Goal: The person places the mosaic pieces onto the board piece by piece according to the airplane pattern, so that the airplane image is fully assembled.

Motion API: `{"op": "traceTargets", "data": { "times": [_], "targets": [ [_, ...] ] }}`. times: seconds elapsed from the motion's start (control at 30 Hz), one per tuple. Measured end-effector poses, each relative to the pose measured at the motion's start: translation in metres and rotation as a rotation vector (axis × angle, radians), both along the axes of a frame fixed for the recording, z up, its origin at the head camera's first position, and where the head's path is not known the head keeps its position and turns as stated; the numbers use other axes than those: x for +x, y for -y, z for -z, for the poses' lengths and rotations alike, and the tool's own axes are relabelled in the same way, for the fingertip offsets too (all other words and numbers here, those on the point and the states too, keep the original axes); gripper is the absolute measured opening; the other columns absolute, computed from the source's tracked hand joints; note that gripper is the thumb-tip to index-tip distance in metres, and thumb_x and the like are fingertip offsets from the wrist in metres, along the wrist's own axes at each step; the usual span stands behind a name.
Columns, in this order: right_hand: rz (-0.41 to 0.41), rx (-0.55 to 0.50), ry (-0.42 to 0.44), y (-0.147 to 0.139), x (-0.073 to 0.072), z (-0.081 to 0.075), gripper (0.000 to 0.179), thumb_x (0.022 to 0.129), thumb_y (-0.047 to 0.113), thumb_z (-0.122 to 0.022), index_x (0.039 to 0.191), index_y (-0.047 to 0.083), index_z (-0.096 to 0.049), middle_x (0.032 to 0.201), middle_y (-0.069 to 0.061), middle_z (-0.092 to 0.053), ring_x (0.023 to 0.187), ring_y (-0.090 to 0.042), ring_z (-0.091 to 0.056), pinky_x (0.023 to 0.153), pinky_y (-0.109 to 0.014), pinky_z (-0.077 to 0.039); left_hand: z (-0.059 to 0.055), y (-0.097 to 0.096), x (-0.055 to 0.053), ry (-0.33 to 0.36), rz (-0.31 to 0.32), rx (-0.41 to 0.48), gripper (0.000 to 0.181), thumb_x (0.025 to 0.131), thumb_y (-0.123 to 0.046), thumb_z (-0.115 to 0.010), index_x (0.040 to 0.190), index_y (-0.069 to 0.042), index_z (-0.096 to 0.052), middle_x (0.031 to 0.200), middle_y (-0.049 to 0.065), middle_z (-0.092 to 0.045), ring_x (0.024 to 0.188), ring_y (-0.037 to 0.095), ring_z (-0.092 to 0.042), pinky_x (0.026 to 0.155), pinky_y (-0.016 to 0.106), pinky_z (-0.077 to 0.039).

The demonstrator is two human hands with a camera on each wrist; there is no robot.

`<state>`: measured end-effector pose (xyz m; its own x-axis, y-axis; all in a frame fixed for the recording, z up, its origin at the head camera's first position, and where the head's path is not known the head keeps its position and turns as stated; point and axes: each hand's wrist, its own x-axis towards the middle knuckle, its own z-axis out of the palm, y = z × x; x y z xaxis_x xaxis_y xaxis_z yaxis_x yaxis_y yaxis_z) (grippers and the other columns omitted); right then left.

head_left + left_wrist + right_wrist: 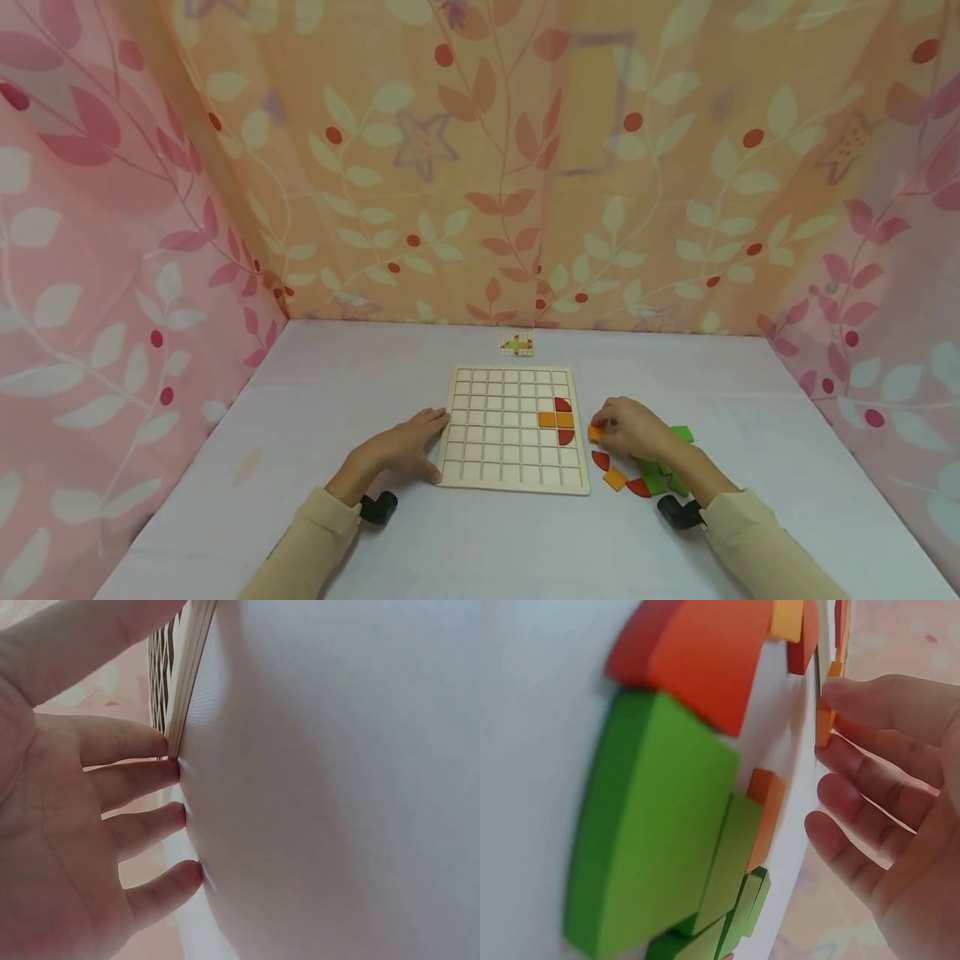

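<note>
A square wooden grid board [487,433] lies on the table between the hands. Fingers spread, my left hand [405,447] rests along its left edge; in the left wrist view, fingertips touch the board's side [182,712]. Toward the board's right side sit two orange square tiles [547,419] in a row, with a red quarter-circle tile [562,405] above and another red quarter-circle tile [566,437] below. Just right of the board, my right hand [637,429] pinches an orange tile [823,724] between thumb and index finger, its other fingers extended.
Loose green tiles [654,482] lie partly under the right forearm. Near them are a red quarter-circle [601,460] and an orange square [615,478]. A small pattern card [517,342] lies beyond the board. Patterned cloth [480,208] hangs behind and at both sides.
</note>
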<state>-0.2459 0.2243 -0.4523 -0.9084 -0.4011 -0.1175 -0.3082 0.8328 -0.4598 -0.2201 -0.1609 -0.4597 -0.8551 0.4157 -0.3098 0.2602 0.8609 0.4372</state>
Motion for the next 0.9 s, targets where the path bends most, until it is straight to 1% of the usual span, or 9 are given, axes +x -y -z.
{"op": "traceTargets", "data": {
  "times": [0.17,0.37,0.47,0.67,0.9],
  "targets": [
    [-0.013,-0.052,-0.03,0.002,0.001,-0.002,0.022,0.082,0.014,-0.075,0.103,0.01,-0.075,0.093,0.004,-0.065,0.084,-0.013,-0.053,0.075,-0.027,-0.051,-0.001,0.0,-0.002,-0.013,0.0,0.006,0.098,0.072,-0.027,-0.085,0.152,-0.006,-0.033,0.161,0.01,-0.027,0.152,0.031,-0.017,0.118,0.058,-0.022],
    [-0.032,-0.089,-0.077,0.009,0.001,-0.004,0.02,0.083,0.016,-0.075,0.102,0.011,-0.075,0.093,0.004,-0.066,0.085,-0.013,-0.053,0.075,-0.027,-0.05,0.0,0.001,-0.002,-0.019,-0.009,0.007,0.097,0.073,-0.029,-0.085,0.151,-0.006,-0.033,0.161,0.009,-0.028,0.151,0.03,-0.018,0.119,0.056,-0.023],
    [-0.059,-0.104,-0.1,0.014,0.002,-0.005,0.022,0.082,0.016,-0.077,0.102,0.009,-0.075,0.093,0.003,-0.066,0.085,-0.013,-0.053,0.075,-0.028,-0.05,0.0,0.001,-0.002,-0.022,-0.013,0.011,0.097,0.072,-0.029,-0.086,0.151,-0.005,-0.034,0.16,0.009,-0.029,0.151,0.03,-0.019,0.119,0.054,-0.023],
    [-0.085,-0.097,-0.122,0.026,0.002,-0.003,0.023,0.081,0.014,-0.077,0.103,0.008,-0.075,0.093,0.003,-0.065,0.085,-0.012,-0.053,0.075,-0.027,-0.05,0.0,0.0,-0.001,-0.013,-0.018,0.019,0.097,0.071,-0.027,-0.086,0.15,-0.003,-0.035,0.16,0.011,-0.03,0.151,0.031,-0.02,0.12,0.051,-0.023],
    [-0.122,-0.08,-0.131,0.039,0.001,-0.001,0.02,0.081,0.016,-0.077,0.1,0.01,-0.076,0.09,0.004,-0.062,0.08,-0.012,-0.047,0.071,-0.024,-0.045,0.0,-0.001,0.002,-0.015,-0.019,0.016,0.097,0.071,-0.026,-0.086,0.15,-0.004,-0.035,0.16,0.011,-0.03,0.151,0.031,-0.02,0.12,0.051,-0.023]
  ]
}}
